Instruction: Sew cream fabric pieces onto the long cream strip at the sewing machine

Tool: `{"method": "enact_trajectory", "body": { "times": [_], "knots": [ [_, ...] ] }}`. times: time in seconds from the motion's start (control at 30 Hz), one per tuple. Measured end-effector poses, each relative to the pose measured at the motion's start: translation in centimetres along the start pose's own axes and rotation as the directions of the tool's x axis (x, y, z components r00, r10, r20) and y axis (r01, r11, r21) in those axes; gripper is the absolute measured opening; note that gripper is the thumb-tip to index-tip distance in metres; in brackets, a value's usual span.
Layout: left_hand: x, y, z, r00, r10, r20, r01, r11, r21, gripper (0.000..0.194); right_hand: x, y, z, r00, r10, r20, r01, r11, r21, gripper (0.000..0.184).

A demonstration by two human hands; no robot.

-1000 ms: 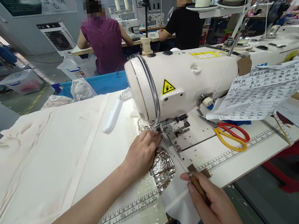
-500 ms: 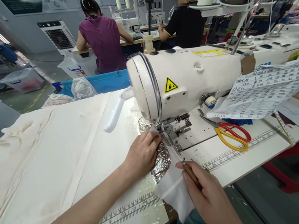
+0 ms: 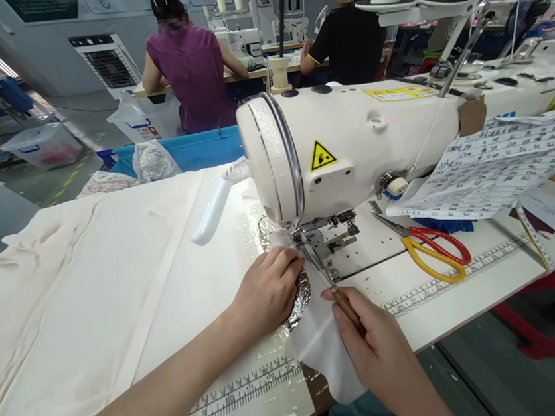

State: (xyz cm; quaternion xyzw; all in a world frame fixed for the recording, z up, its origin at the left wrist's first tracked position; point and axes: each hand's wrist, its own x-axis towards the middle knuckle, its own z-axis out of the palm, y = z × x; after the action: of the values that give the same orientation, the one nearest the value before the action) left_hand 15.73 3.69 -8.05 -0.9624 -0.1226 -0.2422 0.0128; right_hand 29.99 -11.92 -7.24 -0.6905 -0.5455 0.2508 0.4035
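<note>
My left hand [image 3: 272, 285] lies by the needle area of a white sewing machine [image 3: 360, 145], its fingers closed and pressing down on a strip of white fabric [image 3: 318, 343]. From under the presser area the fabric runs toward me and droops over the table's front edge. My right hand [image 3: 380, 343] grips the wooden handle of an awl [image 3: 348, 310]. The awl's thin metal shaft points at the presser foot and rests along the fabric; its tip is hard to make out. Shiny silver foil [image 3: 301, 302] shows on the table beside my left fingers.
Right of the needle lie scissors [image 3: 436, 253] with red and yellow handles. A written paper sheet [image 3: 493, 167] hangs from the machine. Cream fabric [image 3: 69, 312] covers the left table, with a pale plastic-wrapped piece [image 3: 212, 209]. Two people sit at machines beyond.
The white fabric has advanced under the presser, and more of it shows behind the needle. My right hand and the awl have shifted slightly up and left. My left hand stays nearly in place.
</note>
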Motion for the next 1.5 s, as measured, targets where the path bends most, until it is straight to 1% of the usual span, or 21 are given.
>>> {"method": "enact_trajectory", "body": {
  "times": [0.2,0.27,0.37,0.47,0.57,0.63,0.7,0.77,0.8,0.87,0.9,0.97,1.03,1.1,1.17,1.23,1.33,1.5],
  "knots": [
    [0.2,0.1,0.0,0.995,-0.059,0.082,0.052,0.995,0.087,0.029,0.4,0.0,0.2,1.0,-0.008,-0.011,0.008,1.0,-0.008,0.029],
    [0.3,0.0,0.1,0.993,-0.071,0.094,0.061,0.993,0.097,0.03,0.4,0.1,0.2,1.0,-0.013,-0.017,0.013,1.0,-0.013,0.028],
    [0.3,-0.1,0.2,0.994,-0.072,0.076,0.066,0.994,0.088,0.032,0.2,0.3,0.4,0.998,-0.063,-0.029,0.063,0.998,-0.006,0.027],
    [0.1,-0.2,0.5,0.996,-0.083,0.044,0.081,0.996,0.044,0.034,0.0,0.1,0.7,0.987,-0.163,-0.013,0.163,0.987,0.007,0.025],
    [0.3,-0.5,0.6,0.994,-0.106,0.012,0.107,0.993,-0.042,0.034,-0.2,-0.5,1.1,0.952,-0.304,-0.023,0.304,0.953,-0.003,0.027],
    [0.7,-0.6,0.6,0.992,-0.125,0.028,0.127,0.99,-0.064,0.029,-0.1,-1.3,1.4,0.911,-0.41,-0.039,0.41,0.912,-0.016,0.03],
    [1.4,-0.6,0.4,0.986,-0.123,0.11,0.126,0.992,-0.014,0.02,0.0,-2.3,1.7,0.87,-0.492,-0.044,0.492,0.871,-0.021,0.03],
    [2.2,-0.5,0.2,0.973,-0.127,0.194,0.114,0.991,0.075,0.02,0.0,-3.3,2.0,0.831,-0.553,-0.055,0.553,0.833,-0.01,0.031],
    [2.4,-0.4,0.2,0.969,-0.133,0.211,0.11,0.987,0.114,0.023,0.0,-3.7,2.2,0.813,-0.578,-0.064,0.579,0.815,-0.008,0.031],
    [2.7,-0.3,0.3,0.971,-0.151,0.184,0.123,0.98,0.153,0.027,-0.4,-4.1,2.3,0.79,-0.608,-0.082,0.608,0.794,-0.034,0.032],
    [2.6,-0.3,0.5,0.975,-0.165,0.149,0.143,0.979,0.146,0.028,-0.7,-4.1,2.3,0.786,-0.613,-0.084,0.61,0.79,-0.061,0.033],
    [2.2,-0.7,1.0,0.978,-0.198,0.059,0.194,0.978,0.077,0.024,-1.3,-3.4,2.2,0.807,-0.586,-0.07,0.578,0.809,-0.108,0.033],
    [1.7,-1.4,1.5,0.968,-0.25,-0.035,0.248,0.967,-0.064,0.019,-1.6,-2.3,1.8,0.848,-0.526,-0.069,0.513,0.846,-0.144,0.031],
    [1.3,-2.3,1.8,0.953,-0.291,-0.08,0.266,0.934,-0.239,0.017,-1.5,-1.0,1.3,0.89,-0.444,-0.105,0.415,0.883,-0.221,0.028],
    [1.2,-2.9,1.8,0.946,-0.316,-0.076,0.264,0.885,-0.383,0.018,-1.0,0.1,0.9,0.915,-0.37,-0.159,0.298,0.888,-0.349,0.028],
    [1.2,-3.2,1.7,0.938,-0.343,-0.05,0.282,0.838,-0.468,0.018,-0.2,0.8,0.7,0.92,-0.343,-0.191,0.224,0.858,-0.462,0.032],
    [1.4,-3.3,1.4,0.924,-0.382,-0.022,0.317,0.798,-0.513,0.019,1.0,1.1,1.0,0.916,-0.357,-0.186,0.211,0.819,-0.534,0.034],
    [1.6,-3.3,1.4,0.915,-0.402,-0.017,0.331,0.777,-0.535,0.018,2.1,0.9,1.8,0.92,-0.346,-0.182,0.19,0.803,-0.565,0.031]
  ]
}}
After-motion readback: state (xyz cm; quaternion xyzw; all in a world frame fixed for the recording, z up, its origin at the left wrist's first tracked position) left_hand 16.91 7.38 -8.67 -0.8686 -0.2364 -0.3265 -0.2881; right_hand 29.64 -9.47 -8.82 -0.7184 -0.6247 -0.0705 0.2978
